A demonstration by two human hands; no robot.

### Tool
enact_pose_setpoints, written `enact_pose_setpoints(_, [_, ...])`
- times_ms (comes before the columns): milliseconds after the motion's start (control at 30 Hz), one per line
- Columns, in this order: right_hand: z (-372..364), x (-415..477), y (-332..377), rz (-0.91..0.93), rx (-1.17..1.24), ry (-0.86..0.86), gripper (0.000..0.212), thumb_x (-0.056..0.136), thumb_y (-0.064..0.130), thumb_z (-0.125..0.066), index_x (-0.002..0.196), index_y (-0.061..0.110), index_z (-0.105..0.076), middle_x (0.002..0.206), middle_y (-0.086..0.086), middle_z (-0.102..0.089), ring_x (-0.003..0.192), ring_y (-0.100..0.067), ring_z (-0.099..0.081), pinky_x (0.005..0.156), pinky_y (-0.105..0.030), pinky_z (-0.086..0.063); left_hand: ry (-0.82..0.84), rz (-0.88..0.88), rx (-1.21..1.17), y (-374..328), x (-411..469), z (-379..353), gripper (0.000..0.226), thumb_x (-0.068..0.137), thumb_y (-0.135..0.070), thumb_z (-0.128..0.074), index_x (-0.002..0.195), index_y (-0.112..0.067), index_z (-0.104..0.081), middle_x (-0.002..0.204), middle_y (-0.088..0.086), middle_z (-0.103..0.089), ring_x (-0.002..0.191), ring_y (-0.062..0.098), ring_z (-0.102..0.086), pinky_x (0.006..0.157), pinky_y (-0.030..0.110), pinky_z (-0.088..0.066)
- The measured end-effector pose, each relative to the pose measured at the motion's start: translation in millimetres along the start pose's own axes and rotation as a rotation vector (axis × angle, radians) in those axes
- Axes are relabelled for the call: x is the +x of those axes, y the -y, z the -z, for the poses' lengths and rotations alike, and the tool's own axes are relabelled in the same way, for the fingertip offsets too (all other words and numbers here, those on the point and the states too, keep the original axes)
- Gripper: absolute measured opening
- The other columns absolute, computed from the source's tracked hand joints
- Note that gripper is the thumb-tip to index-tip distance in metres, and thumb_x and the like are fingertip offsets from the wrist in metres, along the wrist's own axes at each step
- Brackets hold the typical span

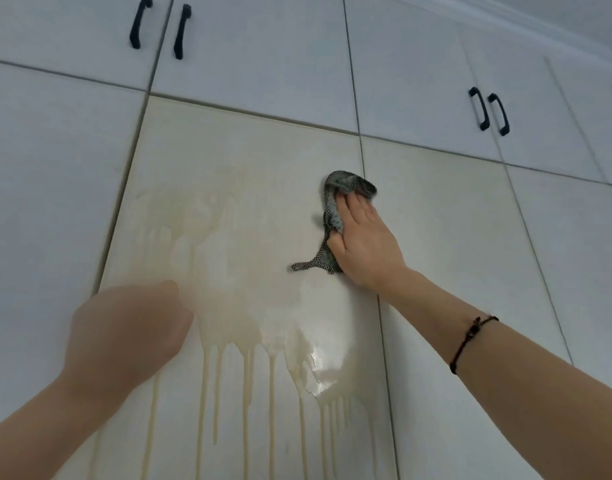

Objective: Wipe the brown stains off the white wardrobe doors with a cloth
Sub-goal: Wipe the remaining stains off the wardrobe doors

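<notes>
The right hand (365, 237), a black cord bracelet (470, 341) on its wrist, presses a grey checked cloth (347, 184) against the white wardrobe door (249, 143) with flat, outstretched fingers, beside the door's right edge. Pale brown stains (207, 244) spread left of the cloth and run down in drips. The left hand (131, 327) hovers low before the door, too blurred to tell how its fingers lie.

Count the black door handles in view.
4. First handle and second handle flank a door seam at top left; third handle and fourth handle sit paired at upper right. More may lie outside the frame.
</notes>
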State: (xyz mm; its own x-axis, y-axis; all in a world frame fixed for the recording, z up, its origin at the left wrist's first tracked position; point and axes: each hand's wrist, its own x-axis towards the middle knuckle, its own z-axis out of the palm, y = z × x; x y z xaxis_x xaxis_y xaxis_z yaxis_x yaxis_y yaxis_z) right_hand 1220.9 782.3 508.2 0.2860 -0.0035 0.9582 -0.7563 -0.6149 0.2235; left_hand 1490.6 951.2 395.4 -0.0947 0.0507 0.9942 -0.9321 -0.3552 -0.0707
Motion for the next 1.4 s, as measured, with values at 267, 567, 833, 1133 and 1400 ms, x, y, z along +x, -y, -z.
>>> enact_pose_setpoints(267, [-9,52,38,-0.32,0.082,-0.128,0.068,0.1,0.032,-0.033,0.156,-0.001,-0.015,0.163,-0.021,-0.015,0.152,-0.033,-0.009,0.125,-0.044,-0.002,-0.024,-0.037,0.027,1,-1,-2,0.026,0.081,-0.023,-0.041,0.055,-0.016,-0.039,0.045,0.001,-0.033,0.043,0.026,-0.034,0.048,0.023,-0.019])
enact_pose_setpoints(567, [-16,-10,109,0.558,-0.026,0.001,0.071,0.091,0.035,-0.048,0.152,0.001,-0.034,0.158,-0.021,-0.032,0.148,-0.033,-0.025,0.124,-0.041,-0.01,-0.075,-0.102,0.064,-3,0,2,0.028,0.082,-0.021,-0.038,0.054,-0.017,-0.035,0.044,0.001,-0.033,0.044,0.027,-0.035,0.051,0.026,-0.014])
enact_pose_setpoints(833, [-6,69,116,-0.055,0.039,-0.083,0.069,0.099,0.033,-0.035,0.158,0.003,-0.014,0.165,-0.016,-0.013,0.153,-0.028,-0.008,0.124,-0.04,-0.003,-0.081,-0.108,0.01,0,-1,-5,0.028,0.078,-0.021,-0.039,0.051,-0.016,-0.033,0.042,0.001,-0.031,0.043,0.026,-0.032,0.05,0.022,-0.016])
enact_pose_setpoints(1133, [-8,33,124,0.629,-0.134,0.003,0.066,0.097,0.033,-0.048,0.154,0.006,-0.032,0.161,-0.016,-0.029,0.149,-0.028,-0.025,0.124,-0.035,-0.008,-0.006,-0.099,0.08,1,-2,0,0.025,0.078,-0.021,-0.042,0.055,-0.019,-0.034,0.044,0.002,-0.036,0.045,0.028,-0.039,0.051,0.025,-0.014])
enact_pose_setpoints(1400, [-13,76,162,0.069,0.018,-0.111,0.069,0.097,0.036,-0.035,0.157,0.006,-0.021,0.164,-0.014,-0.02,0.152,-0.028,-0.013,0.124,-0.04,-0.004,-0.054,-0.127,0.046,0,-1,1,0.026,0.08,-0.019,-0.04,0.057,-0.021,-0.029,0.044,0.0,-0.029,0.043,0.025,-0.032,0.05,0.023,-0.015])
